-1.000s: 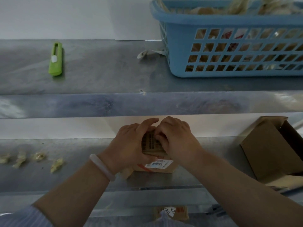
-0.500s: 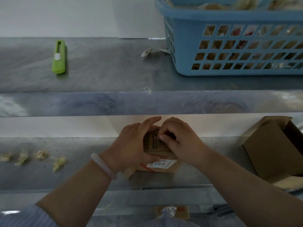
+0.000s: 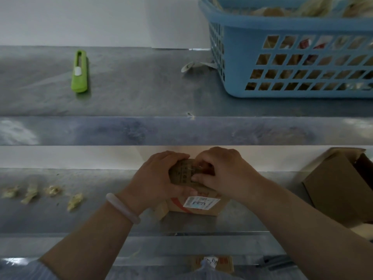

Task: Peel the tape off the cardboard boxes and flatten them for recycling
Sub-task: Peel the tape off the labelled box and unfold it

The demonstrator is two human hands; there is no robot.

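The small cardboard box (image 3: 196, 199) sits on the lower shelf (image 3: 80, 219), about mid-width and close to the front edge, with its printed label (image 3: 200, 202) facing the camera. The left hand (image 3: 155, 178) is wrapped round the box's left side, fingers over the top and thumb on the front. I'd say that's just to stop it sliding while the other hand works. The right hand (image 3: 228, 174) is curled over the top right of the box, fingertips tucked in at the seam. It looks like it's picking for a tape end, but it's too dim to tell if any tape is actually pinched yet. So I'd call this early days: the box is still whole, not flattened. Left of the box on the same shelf there's a loose row of crumpled tape scraps (image 3: 50, 191), probably parked out of the way. Over at the right edge there's an opened brown box (image 3: 339, 190) with its flaps up. On the upper shelf (image 3: 131, 87) a green box cutter (image 3: 79, 71) lies towards the left, well away from both hands, so this one's being done by fingernail. A blue basket (image 3: 238, 57) full of stuff takes the right end.
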